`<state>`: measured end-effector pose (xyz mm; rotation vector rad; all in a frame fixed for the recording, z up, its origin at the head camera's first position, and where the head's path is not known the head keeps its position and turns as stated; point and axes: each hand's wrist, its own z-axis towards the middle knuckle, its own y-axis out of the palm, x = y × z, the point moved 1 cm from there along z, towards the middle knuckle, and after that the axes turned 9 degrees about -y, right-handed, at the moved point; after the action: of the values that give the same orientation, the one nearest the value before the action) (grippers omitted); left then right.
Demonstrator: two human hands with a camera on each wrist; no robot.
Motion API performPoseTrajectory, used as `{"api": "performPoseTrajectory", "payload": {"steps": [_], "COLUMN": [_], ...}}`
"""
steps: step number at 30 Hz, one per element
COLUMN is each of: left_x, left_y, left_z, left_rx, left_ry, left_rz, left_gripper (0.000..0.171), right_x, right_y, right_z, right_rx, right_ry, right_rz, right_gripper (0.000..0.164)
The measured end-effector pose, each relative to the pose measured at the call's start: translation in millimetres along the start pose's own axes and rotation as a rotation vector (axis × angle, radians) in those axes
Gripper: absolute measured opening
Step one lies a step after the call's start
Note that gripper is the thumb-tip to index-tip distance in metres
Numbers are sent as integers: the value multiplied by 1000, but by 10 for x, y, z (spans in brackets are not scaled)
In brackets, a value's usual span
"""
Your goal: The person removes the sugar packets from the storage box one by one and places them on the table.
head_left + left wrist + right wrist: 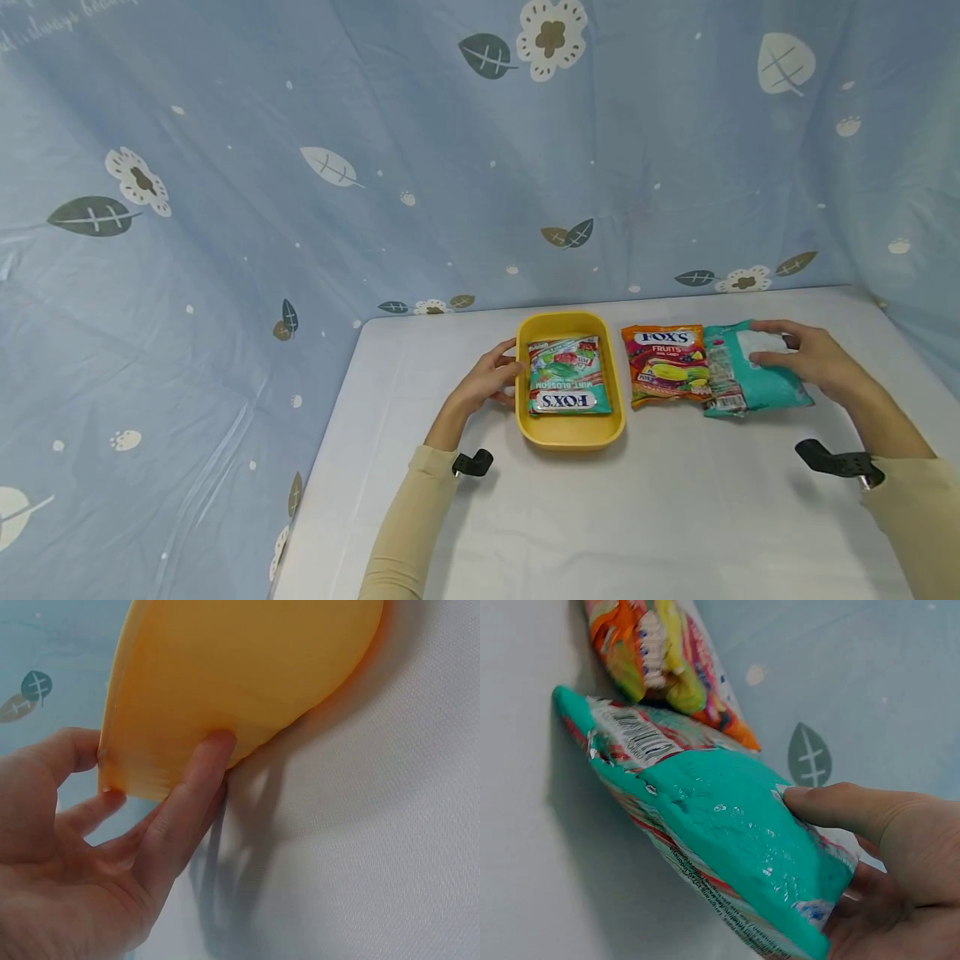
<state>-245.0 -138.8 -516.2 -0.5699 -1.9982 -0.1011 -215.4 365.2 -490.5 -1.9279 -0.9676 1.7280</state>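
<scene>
On the table sits a yellow plastic tray (570, 435) with rounded corners, holding a green-and-red Fox's Mint Blossom candy bag (567, 375). At the tray's left side, my left hand (487, 379) grips the rim; the left wrist view shows fingers at the edge and against the outer wall (247, 675). My right hand (813, 358) holds a teal candy bag (727, 817), its thumb on the upper face and its other fingers partly hidden beneath. That bag is tilted, its left end against an orange Fox's Fruits candy bag (667, 367).
A white cloth covers the table (645, 517). Behind and to the left hangs a blue curtain (450, 167) printed with leaves and flowers. The orange bag lies between the tray and the teal bag. Black straps (472, 463) circle both wrists.
</scene>
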Motion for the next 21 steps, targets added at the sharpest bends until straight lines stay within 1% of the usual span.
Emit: {"api": "performPoseTrajectory", "payload": {"steps": [7,21], "left_x": [-1,-3], "left_y": [-4,0], "left_z": [-3,11], "left_rx": [-5,4], "left_ry": [0,-2], "left_rz": [-2,8], "left_gripper": [63,63], "right_x": [97,182], "right_y": [51,88], "right_z": [2,5], "right_rx": [6,12], "right_ry": [9,18], "right_rz": [-15,-38], "right_gripper": [83,84]}}
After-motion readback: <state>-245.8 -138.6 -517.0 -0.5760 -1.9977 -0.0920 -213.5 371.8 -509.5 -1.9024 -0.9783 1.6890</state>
